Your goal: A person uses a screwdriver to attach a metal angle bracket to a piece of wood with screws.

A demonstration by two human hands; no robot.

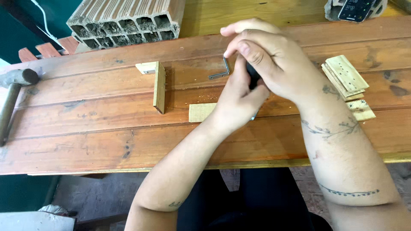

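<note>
Both hands met over the worktop point(85, 141): the left hand point(237, 100) gripped a dark tool point(253, 77), the right hand point(267, 60) wrapped it, fingers pressed together, beside a metal bracket point(220, 72).

Two hands, the left hand point(233, 105) and the right hand point(269, 60), meet at centre frame. One metal bracket point(220, 70). One hammer point(15, 94) at left. One hollow brick point(126, 19) at upper left. One phone point(355, 8) at upper right.
</note>
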